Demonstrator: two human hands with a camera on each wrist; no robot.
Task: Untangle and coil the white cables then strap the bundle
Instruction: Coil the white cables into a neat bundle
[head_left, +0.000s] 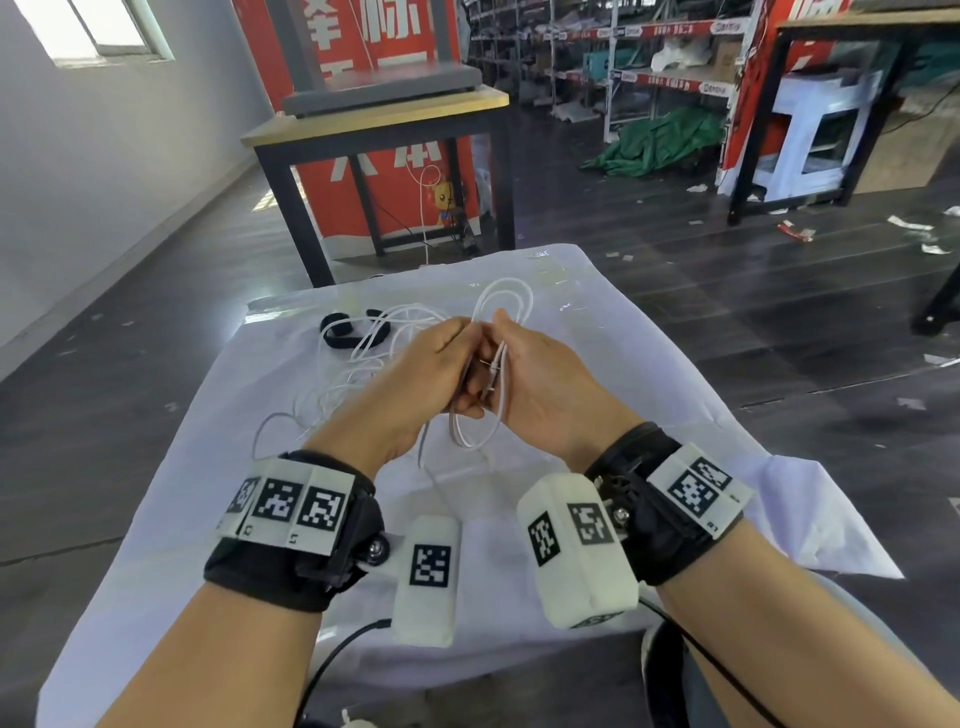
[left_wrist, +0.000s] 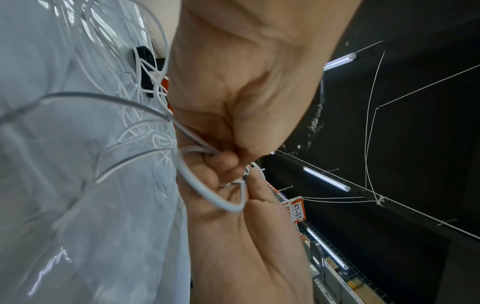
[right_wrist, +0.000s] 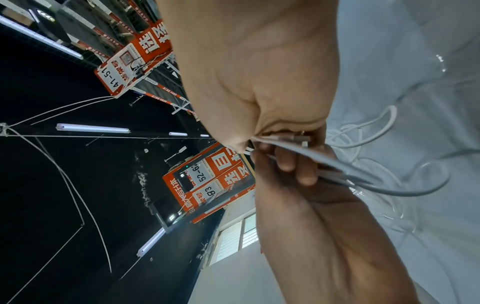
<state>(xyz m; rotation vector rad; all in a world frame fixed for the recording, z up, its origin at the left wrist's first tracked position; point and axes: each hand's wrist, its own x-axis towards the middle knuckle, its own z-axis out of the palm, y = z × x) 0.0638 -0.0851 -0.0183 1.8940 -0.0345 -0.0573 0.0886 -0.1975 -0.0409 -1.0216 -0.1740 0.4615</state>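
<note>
I have both hands closed on the same bunch of white cables, held up off the table. My right hand pinches several strands together near their plug ends, thumb pressed against curled fingers; the right wrist view shows a metal-tipped connector sitting right at that pinch. My left hand is curled round the strands just beside it, knuckles nearly touching the right. From the left wrist view a short loop bulges out below my fingers.

These cables look light, thin and limp, and I judge them smooth enough to slide through a loose pinch, so I would hold close behind the connector, not mid-strand.

Beyond the grip, a larger loop stands up past my fingertips, and the rest of the tangle trails down to the left onto the white table cover. Further left and away lies the black strap, untouched, with strands crossing it.
</note>
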